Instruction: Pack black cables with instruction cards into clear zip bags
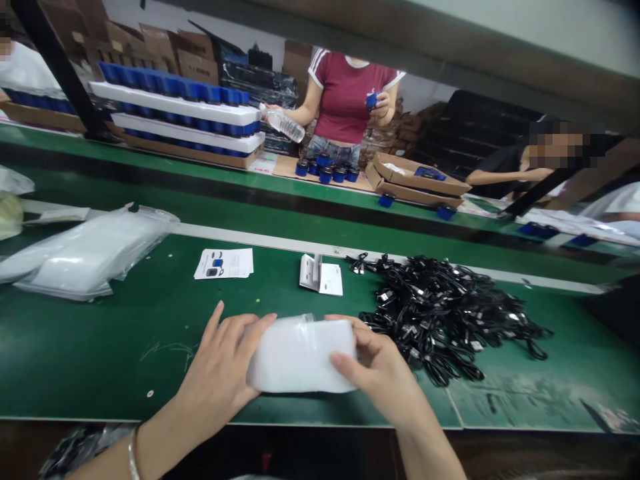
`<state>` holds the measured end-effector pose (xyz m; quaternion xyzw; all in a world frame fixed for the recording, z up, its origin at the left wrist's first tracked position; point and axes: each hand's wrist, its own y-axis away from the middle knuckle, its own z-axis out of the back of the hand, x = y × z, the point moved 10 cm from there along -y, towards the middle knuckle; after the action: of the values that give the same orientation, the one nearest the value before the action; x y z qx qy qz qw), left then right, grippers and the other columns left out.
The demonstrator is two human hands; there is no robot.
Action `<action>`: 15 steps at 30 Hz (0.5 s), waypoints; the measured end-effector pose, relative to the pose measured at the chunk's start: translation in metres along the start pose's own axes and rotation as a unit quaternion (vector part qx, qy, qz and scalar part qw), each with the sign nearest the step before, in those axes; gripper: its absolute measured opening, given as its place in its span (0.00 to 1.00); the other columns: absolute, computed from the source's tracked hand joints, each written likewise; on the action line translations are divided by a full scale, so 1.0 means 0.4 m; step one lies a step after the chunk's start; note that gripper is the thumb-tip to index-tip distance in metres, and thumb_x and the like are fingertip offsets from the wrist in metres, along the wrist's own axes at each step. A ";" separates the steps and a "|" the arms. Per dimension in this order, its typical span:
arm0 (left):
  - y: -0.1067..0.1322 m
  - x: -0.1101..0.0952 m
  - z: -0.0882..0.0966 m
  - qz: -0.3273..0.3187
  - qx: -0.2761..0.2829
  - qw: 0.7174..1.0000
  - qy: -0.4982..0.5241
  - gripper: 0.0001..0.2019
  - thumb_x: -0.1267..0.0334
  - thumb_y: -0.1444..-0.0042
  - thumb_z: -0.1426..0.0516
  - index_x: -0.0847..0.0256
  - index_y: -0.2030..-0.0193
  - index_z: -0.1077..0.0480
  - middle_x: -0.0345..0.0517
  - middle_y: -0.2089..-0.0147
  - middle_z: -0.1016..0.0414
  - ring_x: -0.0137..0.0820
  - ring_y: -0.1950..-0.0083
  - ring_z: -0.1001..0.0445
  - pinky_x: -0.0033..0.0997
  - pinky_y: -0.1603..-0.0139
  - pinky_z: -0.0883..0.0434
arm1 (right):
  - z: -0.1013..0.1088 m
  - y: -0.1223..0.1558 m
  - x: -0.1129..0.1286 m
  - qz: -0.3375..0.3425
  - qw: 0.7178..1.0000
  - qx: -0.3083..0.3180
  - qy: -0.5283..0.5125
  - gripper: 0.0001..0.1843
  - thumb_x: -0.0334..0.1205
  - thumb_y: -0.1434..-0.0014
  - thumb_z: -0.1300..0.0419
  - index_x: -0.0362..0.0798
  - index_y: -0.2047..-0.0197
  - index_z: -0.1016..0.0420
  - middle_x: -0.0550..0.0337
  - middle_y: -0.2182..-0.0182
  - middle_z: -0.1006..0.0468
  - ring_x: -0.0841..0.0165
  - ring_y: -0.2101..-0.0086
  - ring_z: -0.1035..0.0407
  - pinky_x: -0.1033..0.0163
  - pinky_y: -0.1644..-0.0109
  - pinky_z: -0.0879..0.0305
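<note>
A white plastic pouch (300, 357) lies near the front edge of the green work table (125, 347). My left hand (220, 370) rests against its left end with fingers stretched along the pouch. My right hand (380, 370) grips its right end, thumb on top and fingers curled around the edge. Just right of the pouch lies a heap of black cables (445, 313).
A pile of white plastic bags (85, 253) lies at the left, leaflets (224, 263) and small white cards (320, 275) behind the pouch. Across the conveyor, a person in a red shirt (345, 93) holds a bottle and a blue item, beside blue speakers (325, 170), cardboard boxes and stacked trays.
</note>
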<state>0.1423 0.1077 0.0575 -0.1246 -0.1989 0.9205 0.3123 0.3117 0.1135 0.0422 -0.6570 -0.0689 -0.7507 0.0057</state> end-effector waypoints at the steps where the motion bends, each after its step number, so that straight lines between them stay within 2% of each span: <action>1: 0.000 0.004 0.001 0.000 -0.003 1.000 0.006 0.30 0.64 0.54 0.38 0.65 0.44 0.42 0.53 0.56 0.33 0.42 0.53 0.31 0.60 0.39 0.48 | 0.004 0.000 -0.013 -0.019 0.999 0.003 -0.035 0.08 0.40 0.50 0.35 0.44 0.73 0.26 0.54 0.60 0.25 0.65 0.61 0.31 0.64 0.60 0.36; 4: -0.005 0.007 0.006 -0.004 -0.016 1.000 0.006 0.29 0.66 0.54 0.38 0.66 0.45 0.40 0.53 0.56 0.33 0.41 0.53 0.31 0.60 0.39 0.47 | -0.007 -0.003 -0.049 -0.056 0.988 -0.001 -0.143 0.12 0.44 0.51 0.34 0.45 0.67 0.26 0.60 0.71 0.23 0.70 0.70 0.31 0.67 0.66 0.36; 7: -0.011 0.000 0.012 -0.013 -0.026 1.000 -0.006 0.28 0.66 0.54 0.38 0.65 0.45 0.40 0.53 0.57 0.33 0.41 0.55 0.31 0.61 0.39 0.48 | -0.031 -0.009 -0.073 -0.069 0.976 -0.014 -0.205 0.20 0.42 0.56 0.30 0.46 0.59 0.27 0.60 0.67 0.21 0.69 0.66 0.30 0.66 0.61 0.35; 10: -0.013 -0.006 0.014 -0.021 -0.021 0.999 -0.015 0.29 0.67 0.55 0.37 0.65 0.45 0.40 0.52 0.58 0.33 0.41 0.55 0.30 0.62 0.39 0.49 | -0.040 -0.011 -0.097 -0.100 0.978 -0.027 -0.183 0.19 0.41 0.59 0.28 0.43 0.63 0.24 0.57 0.68 0.20 0.68 0.69 0.29 0.65 0.63 0.34; 13: -0.009 0.001 0.013 -0.013 -0.008 0.999 -0.030 0.32 0.70 0.59 0.37 0.64 0.45 0.40 0.52 0.57 0.32 0.42 0.55 0.30 0.61 0.39 0.48 | 0.000 -0.012 -0.086 -0.081 0.988 -0.069 -0.110 0.14 0.41 0.57 0.29 0.42 0.67 0.22 0.58 0.70 0.19 0.68 0.70 0.29 0.66 0.65 0.35; 15: -0.005 0.007 0.015 -0.010 -0.009 0.999 -0.038 0.32 0.72 0.59 0.38 0.64 0.44 0.40 0.52 0.57 0.32 0.42 0.55 0.30 0.61 0.39 0.47 | 0.021 -0.012 -0.079 -0.071 0.989 -0.084 -0.103 0.13 0.40 0.57 0.29 0.43 0.67 0.21 0.59 0.70 0.19 0.68 0.70 0.29 0.66 0.65 0.34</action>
<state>0.1392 0.1091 0.0633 -0.0900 -0.2205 0.9196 0.3124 0.3239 0.1166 0.0116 -0.7223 -0.0527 -0.6807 -0.1101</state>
